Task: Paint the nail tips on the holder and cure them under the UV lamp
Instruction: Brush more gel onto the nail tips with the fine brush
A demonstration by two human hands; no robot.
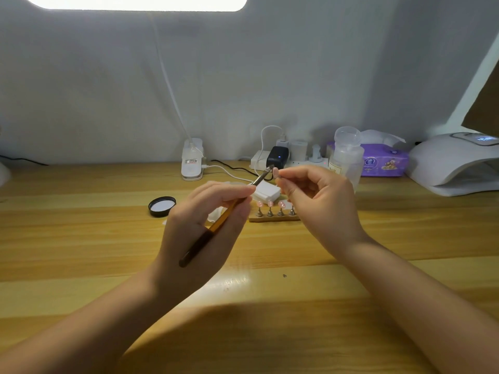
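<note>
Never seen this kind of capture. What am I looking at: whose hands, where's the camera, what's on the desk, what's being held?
There is no machine here: a person works with bare hands, filmed by one wide-angle camera worn on the head, looking forward and down. The left hand holds a thin brush with a yellow and dark handle. The right hand pinches one small nail tip on its stand, lifted to the brush tip. On the wooden desk sit a wooden holder with more nail tips on metal pegs, a black round lid, a clear pump bottle, a purple pack of wipes and, far right, the white UV lamp.
</note>
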